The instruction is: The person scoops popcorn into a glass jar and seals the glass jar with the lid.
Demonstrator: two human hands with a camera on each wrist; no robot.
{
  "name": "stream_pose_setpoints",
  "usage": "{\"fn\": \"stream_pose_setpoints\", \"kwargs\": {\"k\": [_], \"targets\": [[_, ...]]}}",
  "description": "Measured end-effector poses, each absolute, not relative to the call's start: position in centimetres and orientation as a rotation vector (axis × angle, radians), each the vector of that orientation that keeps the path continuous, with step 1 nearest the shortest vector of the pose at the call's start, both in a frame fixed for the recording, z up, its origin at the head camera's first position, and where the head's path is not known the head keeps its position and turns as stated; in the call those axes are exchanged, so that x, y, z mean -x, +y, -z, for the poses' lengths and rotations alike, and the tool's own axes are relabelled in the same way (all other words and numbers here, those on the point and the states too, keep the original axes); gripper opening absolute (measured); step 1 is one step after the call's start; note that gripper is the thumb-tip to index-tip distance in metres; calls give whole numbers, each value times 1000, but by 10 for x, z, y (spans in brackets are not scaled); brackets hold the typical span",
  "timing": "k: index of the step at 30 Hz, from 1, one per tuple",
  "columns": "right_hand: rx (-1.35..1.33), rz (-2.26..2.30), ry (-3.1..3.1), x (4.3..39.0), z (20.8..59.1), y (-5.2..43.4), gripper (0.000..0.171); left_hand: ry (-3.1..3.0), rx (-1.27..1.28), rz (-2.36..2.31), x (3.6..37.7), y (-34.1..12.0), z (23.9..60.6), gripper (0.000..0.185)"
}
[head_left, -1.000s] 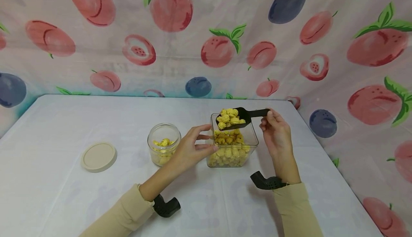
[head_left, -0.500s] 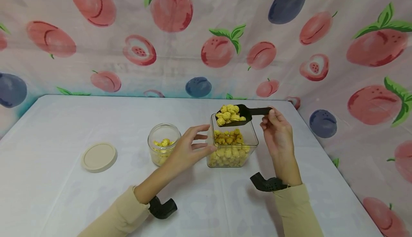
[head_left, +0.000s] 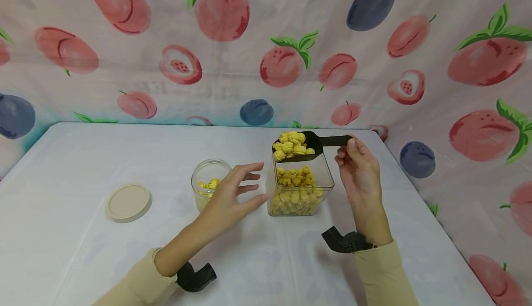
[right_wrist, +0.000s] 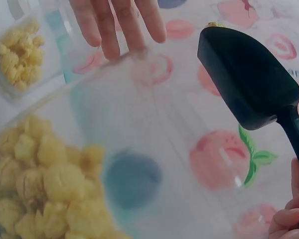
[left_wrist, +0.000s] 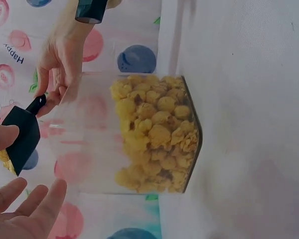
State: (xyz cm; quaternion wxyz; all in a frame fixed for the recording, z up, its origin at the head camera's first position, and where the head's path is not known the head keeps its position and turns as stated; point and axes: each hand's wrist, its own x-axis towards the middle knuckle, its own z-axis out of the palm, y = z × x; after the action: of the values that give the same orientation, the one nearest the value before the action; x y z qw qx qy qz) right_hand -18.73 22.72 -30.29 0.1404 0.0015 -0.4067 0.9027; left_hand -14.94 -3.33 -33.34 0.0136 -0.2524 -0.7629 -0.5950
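The right hand (head_left: pixel 359 169) pinches the handle of a black scoop (head_left: pixel 309 145), fingers curled round it. The scoop is heaped with yellow puffed snacks (head_left: pixel 289 145) and is held level above the back rim of the square clear tub (head_left: pixel 300 190). The tub stands on the desk (head_left: pixel 83 250), roughly half full of the same snacks.

The left hand (head_left: pixel 230 195) holds nothing. Its fingers are spread and fairly straight, between the tub and the small glass jar (head_left: pixel 209 182); whether a fingertip touches the tub wall cannot be settled from these views.

The jar stands open just left of the tub, with only a few snacks at the bottom. Its round beige lid (head_left: pixel 128 202) lies flat on the desk, well apart to the left.

Assessment: a loaded scoop is lifted but not emptied, the jar is mostly unfilled, and the lid is off.
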Motion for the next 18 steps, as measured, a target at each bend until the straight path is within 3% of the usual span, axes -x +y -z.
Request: {"fn": "stream_pose_setpoints", "kwargs": {"k": [18], "targets": [[-60, -2639, -1203, 170, 287, 204, 8, -2273, 743, 1441, 149, -84, 322, 57]]}}
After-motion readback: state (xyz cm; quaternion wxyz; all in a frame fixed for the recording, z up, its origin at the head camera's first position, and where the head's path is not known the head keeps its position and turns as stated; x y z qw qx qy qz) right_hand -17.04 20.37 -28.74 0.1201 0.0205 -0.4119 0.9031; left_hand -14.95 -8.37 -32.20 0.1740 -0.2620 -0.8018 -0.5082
